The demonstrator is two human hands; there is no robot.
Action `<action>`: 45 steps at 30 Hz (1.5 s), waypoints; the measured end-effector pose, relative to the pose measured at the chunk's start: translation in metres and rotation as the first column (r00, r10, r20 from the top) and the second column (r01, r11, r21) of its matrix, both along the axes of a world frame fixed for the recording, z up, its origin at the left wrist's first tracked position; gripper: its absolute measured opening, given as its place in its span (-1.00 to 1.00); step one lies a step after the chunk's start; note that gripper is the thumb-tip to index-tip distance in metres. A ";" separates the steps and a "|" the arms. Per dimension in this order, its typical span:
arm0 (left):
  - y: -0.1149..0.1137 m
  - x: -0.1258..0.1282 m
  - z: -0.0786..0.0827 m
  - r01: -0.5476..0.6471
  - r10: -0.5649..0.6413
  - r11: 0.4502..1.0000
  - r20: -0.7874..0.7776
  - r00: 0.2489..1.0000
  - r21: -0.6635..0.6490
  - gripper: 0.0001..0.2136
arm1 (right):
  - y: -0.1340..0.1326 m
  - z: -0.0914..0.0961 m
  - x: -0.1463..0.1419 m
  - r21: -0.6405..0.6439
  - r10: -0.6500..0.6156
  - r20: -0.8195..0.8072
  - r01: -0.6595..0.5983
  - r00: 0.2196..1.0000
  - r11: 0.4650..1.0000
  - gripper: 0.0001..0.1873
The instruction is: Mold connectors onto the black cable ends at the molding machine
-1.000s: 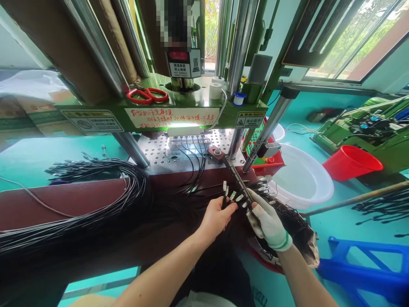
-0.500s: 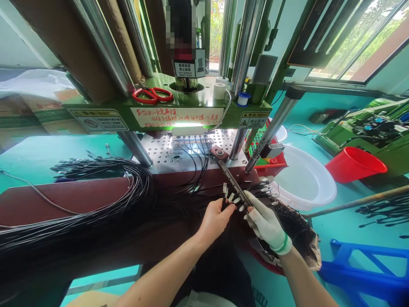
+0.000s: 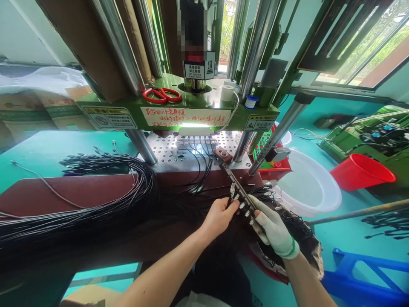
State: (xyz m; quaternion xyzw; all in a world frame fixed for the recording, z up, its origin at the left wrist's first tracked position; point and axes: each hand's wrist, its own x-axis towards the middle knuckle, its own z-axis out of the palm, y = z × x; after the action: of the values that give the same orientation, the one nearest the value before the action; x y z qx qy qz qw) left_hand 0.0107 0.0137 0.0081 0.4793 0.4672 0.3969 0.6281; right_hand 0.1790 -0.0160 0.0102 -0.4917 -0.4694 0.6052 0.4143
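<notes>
My right hand (image 3: pixel 275 230), in a white glove with bare fingertips, is closed around the near end of a long, narrow metal bar (image 3: pixel 239 184). Several silvery cable connectors (image 3: pixel 243 205) line the bar's left side. My bare left hand (image 3: pixel 220 218) pinches a black cable just below its connector (image 3: pixel 233 190), which is up against the bar. Whether that connector sits in a slot is too small to tell. Behind the bar's far end is a brown block (image 3: pixel 223 154) on the perforated press plate (image 3: pixel 162 155). Black cables (image 3: pixel 204 164) run from a clear-looking mould (image 3: pixel 191 146) under the press head.
A thick bundle of black cables (image 3: pixel 140 183) covers the brown table (image 3: pixel 105 187) at left. Red scissors (image 3: pixel 162 95) lie on the green press (image 3: pixel 124 102). To the right are a white tub (image 3: pixel 309 183), a red bucket (image 3: pixel 361 172) and a blue stool (image 3: pixel 361 273).
The connector in my left hand has come closer to the bar and now meets its side. My right hand keeps its hold on the bar. The whole view has shifted slightly.
</notes>
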 end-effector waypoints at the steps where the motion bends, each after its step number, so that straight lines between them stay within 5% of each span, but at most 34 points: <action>1: 0.000 0.000 0.001 0.013 -0.013 1.000 0.005 1.000 -0.012 -0.61 | 0.000 0.000 0.001 -0.008 0.009 0.004 -0.009 1.000 1.000 -0.34; 7: 0.004 -0.007 0.014 0.103 -0.085 0.981 0.112 0.990 -0.166 -0.61 | 0.003 0.001 0.005 -0.033 0.064 0.002 -0.064 0.998 0.997 -0.32; 14: 0.006 -0.010 0.007 0.136 -0.128 0.983 0.076 0.989 -0.127 -0.60 | 0.003 0.000 -0.002 -0.029 0.090 0.018 -0.090 0.996 0.996 -0.28; 17: 0.008 -0.010 0.003 0.005 -0.004 0.999 -0.026 1.000 0.033 -0.65 | 0.004 0.002 -0.003 -0.031 0.086 0.018 -0.085 0.996 0.996 -0.25; 20: 0.009 -0.014 0.004 -0.217 0.224 0.954 -0.011 0.974 0.209 -0.74 | 0.004 0.005 -0.002 -0.036 0.054 0.037 -0.052 0.998 0.998 -0.25; 25: 0.011 -0.017 0.007 -0.435 0.422 0.899 0.160 0.893 0.057 -0.76 | 0.004 0.006 0.001 -0.042 0.019 0.043 -0.017 0.999 0.999 -0.29; 33: 0.016 -0.013 -0.002 -0.166 0.166 0.983 0.004 0.986 0.082 -0.75 | 0.003 0.004 0.000 -0.053 0.027 0.055 -0.025 0.998 0.998 -0.30; 45: 0.015 -0.017 -0.007 -0.147 0.149 0.988 -0.035 0.988 0.053 -0.73 | 0.003 -0.003 -0.005 -0.008 0.081 0.070 -0.080 0.994 0.997 -0.32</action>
State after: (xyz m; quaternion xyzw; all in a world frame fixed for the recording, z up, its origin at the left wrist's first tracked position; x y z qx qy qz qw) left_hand -0.0067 0.0285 0.0015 0.4666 0.5033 0.4448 0.5755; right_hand 0.1745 -0.0129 0.0075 -0.4945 -0.5015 0.6050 0.3714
